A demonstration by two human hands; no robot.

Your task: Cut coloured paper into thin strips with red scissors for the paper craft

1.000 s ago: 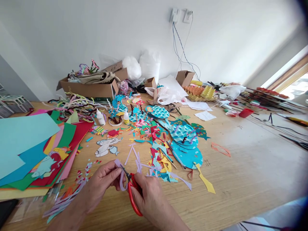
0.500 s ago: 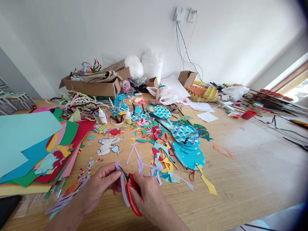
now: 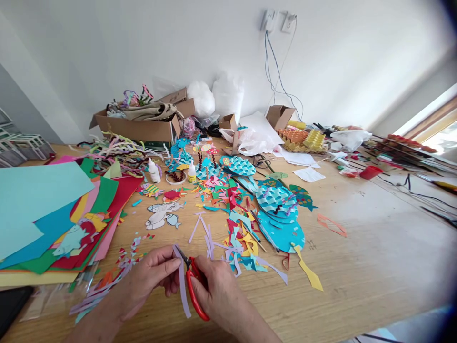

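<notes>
My left hand (image 3: 157, 271) pinches a narrow lilac paper strip (image 3: 183, 290) near its upper end, and the rest of the strip hangs down toward me. Red-handled scissors (image 3: 194, 290) are in my right hand (image 3: 217, 286), fingers wrapped round the handles. Their dark blades reach the strip's upper part, close to my left fingertips; whether they cut into it I cannot tell. Just beyond my hands lie more lilac strips (image 3: 208, 240) and a heap of coloured paper scraps (image 3: 246, 238). Paper fish cutouts (image 3: 160, 216) rest on the table past my left hand.
Coloured paper sheets (image 3: 39, 200) are stacked at left, near a dark flat device (image 3: 12, 307). Two glue bottles (image 3: 154, 171) stand mid-table. Blue woven paper pieces (image 3: 276, 205) lie right of centre. A cardboard box (image 3: 139, 131) sits against the wall, and a red cup (image 3: 370, 172) is at right.
The lilac strip now hangs straighter and slightly lower from my left fingers. Both hands and the scissors stay almost in place; the view has shifted slightly.
</notes>
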